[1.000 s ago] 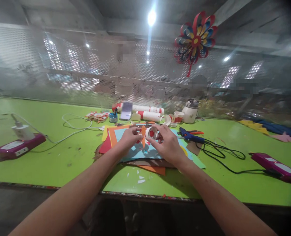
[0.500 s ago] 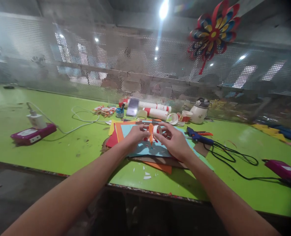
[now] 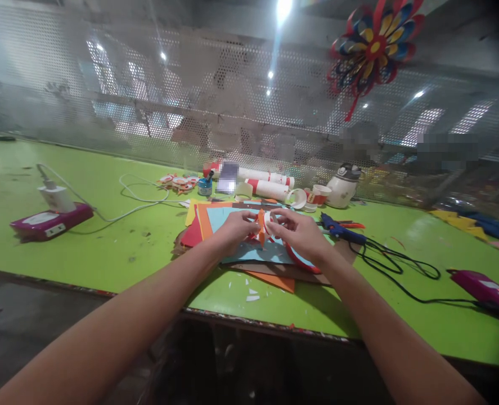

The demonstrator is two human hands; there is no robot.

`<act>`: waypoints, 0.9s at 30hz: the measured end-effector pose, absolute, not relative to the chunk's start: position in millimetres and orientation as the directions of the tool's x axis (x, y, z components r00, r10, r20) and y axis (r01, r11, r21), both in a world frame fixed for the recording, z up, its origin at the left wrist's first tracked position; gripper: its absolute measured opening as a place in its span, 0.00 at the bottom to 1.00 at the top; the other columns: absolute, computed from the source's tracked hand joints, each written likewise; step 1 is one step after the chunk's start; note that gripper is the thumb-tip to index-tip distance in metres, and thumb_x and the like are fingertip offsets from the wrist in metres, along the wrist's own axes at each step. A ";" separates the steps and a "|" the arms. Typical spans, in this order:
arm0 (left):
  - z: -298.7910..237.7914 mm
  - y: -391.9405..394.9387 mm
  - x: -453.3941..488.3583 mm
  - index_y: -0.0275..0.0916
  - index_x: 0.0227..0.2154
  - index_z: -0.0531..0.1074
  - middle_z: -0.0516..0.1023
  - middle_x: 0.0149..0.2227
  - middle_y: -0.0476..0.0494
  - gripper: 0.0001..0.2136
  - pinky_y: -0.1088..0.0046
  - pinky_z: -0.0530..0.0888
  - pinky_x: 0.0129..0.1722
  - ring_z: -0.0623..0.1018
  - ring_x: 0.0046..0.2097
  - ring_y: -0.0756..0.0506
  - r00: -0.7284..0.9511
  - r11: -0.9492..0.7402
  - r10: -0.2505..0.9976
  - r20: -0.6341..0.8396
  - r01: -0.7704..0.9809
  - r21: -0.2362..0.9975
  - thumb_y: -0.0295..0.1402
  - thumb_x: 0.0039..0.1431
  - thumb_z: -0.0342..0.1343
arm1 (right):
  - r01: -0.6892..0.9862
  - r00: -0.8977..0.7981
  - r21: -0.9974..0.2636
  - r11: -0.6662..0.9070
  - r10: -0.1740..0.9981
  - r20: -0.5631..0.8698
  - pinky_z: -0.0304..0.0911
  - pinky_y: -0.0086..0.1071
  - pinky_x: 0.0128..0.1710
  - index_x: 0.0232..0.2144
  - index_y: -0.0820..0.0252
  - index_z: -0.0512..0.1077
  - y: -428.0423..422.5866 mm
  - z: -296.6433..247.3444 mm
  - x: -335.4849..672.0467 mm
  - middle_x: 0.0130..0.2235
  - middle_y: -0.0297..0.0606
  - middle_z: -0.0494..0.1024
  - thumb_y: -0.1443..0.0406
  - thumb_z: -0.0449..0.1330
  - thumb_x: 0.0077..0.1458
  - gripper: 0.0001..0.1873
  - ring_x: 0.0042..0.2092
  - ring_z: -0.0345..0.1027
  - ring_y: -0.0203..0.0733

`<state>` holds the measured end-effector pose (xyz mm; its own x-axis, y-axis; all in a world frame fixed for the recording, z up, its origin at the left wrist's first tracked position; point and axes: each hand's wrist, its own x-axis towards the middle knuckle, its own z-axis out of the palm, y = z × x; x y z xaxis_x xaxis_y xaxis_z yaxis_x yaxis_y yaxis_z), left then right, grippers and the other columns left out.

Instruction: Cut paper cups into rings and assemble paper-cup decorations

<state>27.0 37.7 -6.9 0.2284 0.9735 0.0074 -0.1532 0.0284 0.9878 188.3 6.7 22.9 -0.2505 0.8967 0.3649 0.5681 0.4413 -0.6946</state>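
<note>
My two hands meet over a stack of coloured paper sheets [image 3: 257,253]. Between them is a small paper craft piece, with a white ring [image 3: 268,220] and an orange paper part [image 3: 261,228] at its left side. My left hand [image 3: 237,230] pinches the orange part with thumb and fingertips. My right hand [image 3: 302,233] has its fingers closed round the white ring, which hides some of it. A red curved thing [image 3: 302,261] lies on the sheets below my right hand, partly covered by it.
A blue glue gun [image 3: 342,232] with black cable lies right of the sheets. Behind stand white-and-red tubes [image 3: 268,190], a blue jar [image 3: 205,184] and a white kettle-like pot [image 3: 342,187]. Purple power strips lie left [image 3: 50,222] and right [image 3: 488,292]. White paper scraps [image 3: 252,295] lie near the edge.
The white ring has turned a little between my fingers, and the orange part has shifted slightly right. The red curved thing now shows under my right hand. The whole view has shifted slightly.
</note>
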 end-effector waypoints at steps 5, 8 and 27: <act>-3.3 34.8 25.7 0.33 0.31 0.71 0.75 0.24 0.45 0.08 0.68 0.75 0.27 0.74 0.24 0.49 0.263 0.103 0.964 -0.044 -0.212 0.972 0.22 0.45 0.59 | 0.683 -0.251 -0.551 0.480 0.863 0.439 0.63 0.33 0.30 0.45 0.62 0.73 4.1 22.8 184.1 0.35 0.41 0.77 0.56 0.59 0.52 0.20 0.29 0.65 0.38; -1.6 34.4 23.9 0.32 0.29 0.72 0.75 0.24 0.45 0.07 0.68 0.76 0.28 0.74 0.24 0.49 0.310 0.136 0.949 -0.048 -0.268 0.954 0.20 0.44 0.57 | 0.694 -0.246 -0.534 0.483 0.856 0.454 0.63 0.33 0.30 0.45 0.62 0.73 3.7 23.8 184.4 0.34 0.40 0.77 0.56 0.59 0.53 0.21 0.28 0.64 0.38; 5.4 29.1 22.5 0.32 0.32 0.75 0.77 0.33 0.39 0.06 0.60 0.77 0.38 0.76 0.34 0.46 0.444 0.229 0.896 0.008 -0.478 0.848 0.24 0.54 0.53 | 0.684 -0.255 -0.509 0.522 0.826 0.503 0.65 0.35 0.36 0.43 0.59 0.74 -2.6 31.3 187.3 0.39 0.41 0.78 0.59 0.58 0.54 0.15 0.36 0.69 0.42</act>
